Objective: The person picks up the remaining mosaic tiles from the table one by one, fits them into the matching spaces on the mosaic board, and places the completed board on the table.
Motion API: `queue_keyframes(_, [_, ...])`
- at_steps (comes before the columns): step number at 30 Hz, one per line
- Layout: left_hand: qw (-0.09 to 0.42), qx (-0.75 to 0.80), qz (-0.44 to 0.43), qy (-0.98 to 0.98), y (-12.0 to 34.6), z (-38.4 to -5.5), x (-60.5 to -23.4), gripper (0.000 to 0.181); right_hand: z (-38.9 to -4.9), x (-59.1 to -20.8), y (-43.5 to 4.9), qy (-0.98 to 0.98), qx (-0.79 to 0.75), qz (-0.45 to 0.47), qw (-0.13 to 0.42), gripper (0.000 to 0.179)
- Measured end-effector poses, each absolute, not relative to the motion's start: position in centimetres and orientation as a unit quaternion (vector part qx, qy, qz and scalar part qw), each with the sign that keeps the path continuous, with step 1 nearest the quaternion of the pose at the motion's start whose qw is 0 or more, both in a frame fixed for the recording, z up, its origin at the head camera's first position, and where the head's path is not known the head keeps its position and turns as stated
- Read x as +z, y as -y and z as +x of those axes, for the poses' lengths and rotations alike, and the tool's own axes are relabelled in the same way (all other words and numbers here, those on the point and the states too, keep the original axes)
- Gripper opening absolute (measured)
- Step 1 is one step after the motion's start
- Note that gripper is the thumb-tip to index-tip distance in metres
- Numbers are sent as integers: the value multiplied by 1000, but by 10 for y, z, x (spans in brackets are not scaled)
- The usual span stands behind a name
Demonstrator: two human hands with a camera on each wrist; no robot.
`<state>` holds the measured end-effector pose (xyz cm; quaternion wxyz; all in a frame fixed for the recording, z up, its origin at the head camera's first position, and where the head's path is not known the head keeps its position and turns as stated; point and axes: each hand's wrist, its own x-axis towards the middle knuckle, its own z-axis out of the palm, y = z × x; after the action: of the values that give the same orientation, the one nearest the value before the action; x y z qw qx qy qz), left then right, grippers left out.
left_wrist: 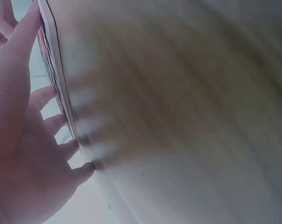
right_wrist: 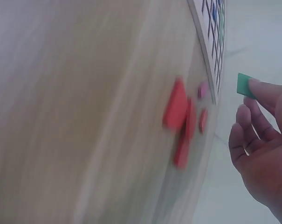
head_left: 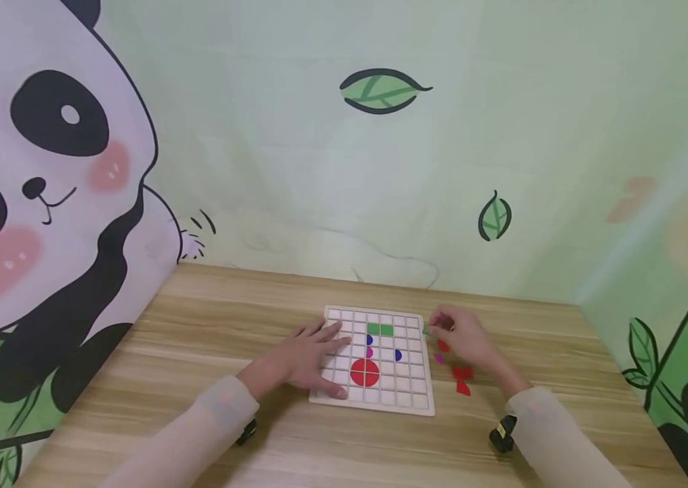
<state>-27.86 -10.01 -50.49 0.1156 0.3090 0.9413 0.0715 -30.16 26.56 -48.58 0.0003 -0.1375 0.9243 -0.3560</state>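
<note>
A white grid board (head_left: 401,401) lies on the wooden table. My left hand (head_left: 304,356) rests on its left side, fingers spread and fairly straight. Off the board's right edge, my right hand (head_left: 464,337) pinches a small green square tile (right_wrist: 244,85) between thumb and fingers, above the table. In the grid sit green tiles (head_left: 380,329) side by side, a red circle (head_left: 365,373) made of quarter pieces, two blue half-circles (head_left: 398,355) and a magenta piece (head_left: 369,352).
Loose red pieces (head_left: 462,373) and a magenta piece (head_left: 438,358) lie right of the board, under and near the right hand. Behind the table (head_left: 246,288) hangs a green wall cloth (head_left: 295,203) printed with a panda and leaves. Dark devices are strapped at both wrists.
</note>
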Motion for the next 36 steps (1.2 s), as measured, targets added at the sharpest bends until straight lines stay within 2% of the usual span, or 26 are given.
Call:
queue_keyframes(13, [120,54,313,-941,95,-281,-502,112,-332,-493,-221,-929,-340,-141,34,5])
queue_keyframes(28, [133,61,308,-940,97,-278,-502,113,-331,-497,-221,-927,-339,-150,60,6])
queue_keyframes(36, [138,70,307,-939,94,-278,-501,112,-329,-502,-223,-926,-347,-144,50,9])
